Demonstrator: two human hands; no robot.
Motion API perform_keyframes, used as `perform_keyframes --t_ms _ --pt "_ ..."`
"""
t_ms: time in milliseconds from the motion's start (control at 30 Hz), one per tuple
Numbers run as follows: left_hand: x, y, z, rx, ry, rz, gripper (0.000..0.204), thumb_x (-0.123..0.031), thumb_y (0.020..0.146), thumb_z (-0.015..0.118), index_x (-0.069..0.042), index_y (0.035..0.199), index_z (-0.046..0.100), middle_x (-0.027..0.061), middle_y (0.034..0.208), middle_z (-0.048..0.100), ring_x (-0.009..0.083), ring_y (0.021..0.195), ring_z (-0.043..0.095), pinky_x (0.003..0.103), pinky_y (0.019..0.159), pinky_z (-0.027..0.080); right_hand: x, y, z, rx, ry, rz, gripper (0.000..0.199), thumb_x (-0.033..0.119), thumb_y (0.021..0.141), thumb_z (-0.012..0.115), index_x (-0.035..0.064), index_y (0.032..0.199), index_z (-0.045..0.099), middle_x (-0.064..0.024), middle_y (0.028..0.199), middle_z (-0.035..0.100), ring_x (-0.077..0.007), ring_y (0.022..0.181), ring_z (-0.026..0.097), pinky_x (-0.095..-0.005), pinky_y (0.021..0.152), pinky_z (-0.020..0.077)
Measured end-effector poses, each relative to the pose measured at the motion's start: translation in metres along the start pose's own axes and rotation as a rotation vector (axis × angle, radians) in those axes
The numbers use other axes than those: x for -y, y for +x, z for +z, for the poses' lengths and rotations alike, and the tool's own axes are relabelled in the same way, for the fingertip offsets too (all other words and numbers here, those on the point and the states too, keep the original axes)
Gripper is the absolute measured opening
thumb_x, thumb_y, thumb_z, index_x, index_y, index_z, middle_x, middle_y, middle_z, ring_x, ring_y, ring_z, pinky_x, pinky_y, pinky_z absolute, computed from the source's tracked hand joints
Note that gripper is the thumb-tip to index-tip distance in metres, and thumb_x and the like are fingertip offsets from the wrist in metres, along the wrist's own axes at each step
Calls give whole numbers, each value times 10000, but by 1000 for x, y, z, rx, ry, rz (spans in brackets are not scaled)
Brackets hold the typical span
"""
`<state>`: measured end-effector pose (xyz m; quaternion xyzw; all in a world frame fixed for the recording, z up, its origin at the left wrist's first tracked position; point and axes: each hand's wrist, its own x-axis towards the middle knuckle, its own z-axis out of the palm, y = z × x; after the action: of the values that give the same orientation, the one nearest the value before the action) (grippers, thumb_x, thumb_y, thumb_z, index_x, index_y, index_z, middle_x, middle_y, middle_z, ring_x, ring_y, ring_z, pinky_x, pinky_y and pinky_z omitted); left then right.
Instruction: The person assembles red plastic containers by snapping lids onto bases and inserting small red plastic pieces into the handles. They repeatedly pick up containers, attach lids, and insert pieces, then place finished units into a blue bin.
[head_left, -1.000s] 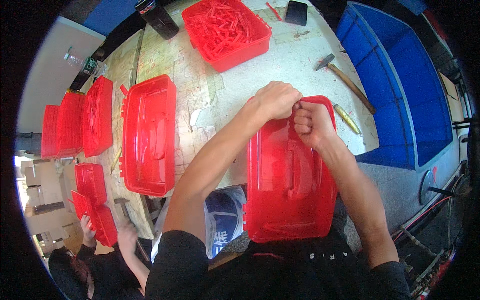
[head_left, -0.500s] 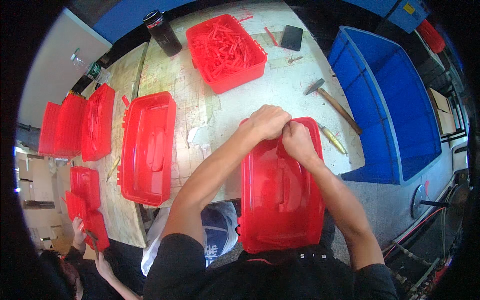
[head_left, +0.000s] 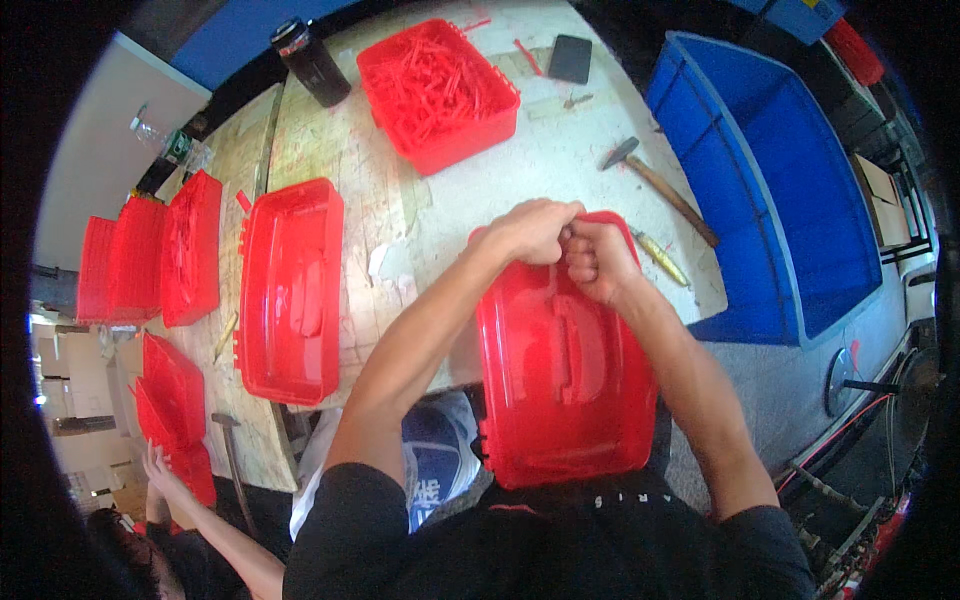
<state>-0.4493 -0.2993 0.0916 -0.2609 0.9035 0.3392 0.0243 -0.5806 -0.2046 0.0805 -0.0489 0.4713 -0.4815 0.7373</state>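
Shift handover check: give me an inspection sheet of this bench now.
Surface: worn pale table, scratched.
Job's things: red case with a moulded handle, against the person's body at the table edge.
Clutter: red tray; bin of red parts; hammer; screwdriver; dark bottle; black pad.
Hands: left hand and right hand both grip the case's far edge.
Cables: some at lower right.
Surroundings: blue crate; stacked red trays; another person's hand.

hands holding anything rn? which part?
Both the left hand and the right hand grip the far edge of the red plastic case, side by side; fingers curled over its rim.
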Motion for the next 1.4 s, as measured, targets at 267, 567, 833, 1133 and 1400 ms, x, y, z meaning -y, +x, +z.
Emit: perform_keyframes --t_ms 267,567,833,1133,1400 --pt "10 8 4 -65 -31 0 560 36 658 595 -32 1214 568 240 1069 677 418 1071 633 452 894 504 -12 24 12 -350 -864 -542 273 145 887 522 -71 921 685 -243 802 676 -374 667 650 -472 566 495" --pt "28 -17 -18 273 -870 -26 864 103 638 483 0 1488 369 133 1438 491 208 1384 400 318 1162 298 2 24 1 -80 -1469 -660 270 171 902 561 -66 937 686 -311 940 664 -445 926 667 -529 845 513" --pt "37 -83 -9 -146 -977 -312 356 -18 965 491 17 1306 588 101 1189 662 177 1081 617 328 957 487 -8 21 34 116 -1514 -785 236 191 933 571 -20 994 658 -285 880 673 -445 873 668 -545 804 515" --pt "-2 -210 67 -845 -1187 -438 691 60 844 541 4 1504 343 145 1481 462 229 1356 448 369 1141 332 -3 -113 26 348 -1469 -658 155 152 956 579 7 996 619 -256 765 638 -451 758 648 -536 658 506" --pt "53 -176 70 -1455 -593 -225 610 12 839 496 54 1443 418 176 1506 436 257 1455 323 400 1193 253 -49 -65 75 476 -1448 -566 165 140 961 555 -12 958 621 -270 819 653 -467 785 646 -535 685 514"
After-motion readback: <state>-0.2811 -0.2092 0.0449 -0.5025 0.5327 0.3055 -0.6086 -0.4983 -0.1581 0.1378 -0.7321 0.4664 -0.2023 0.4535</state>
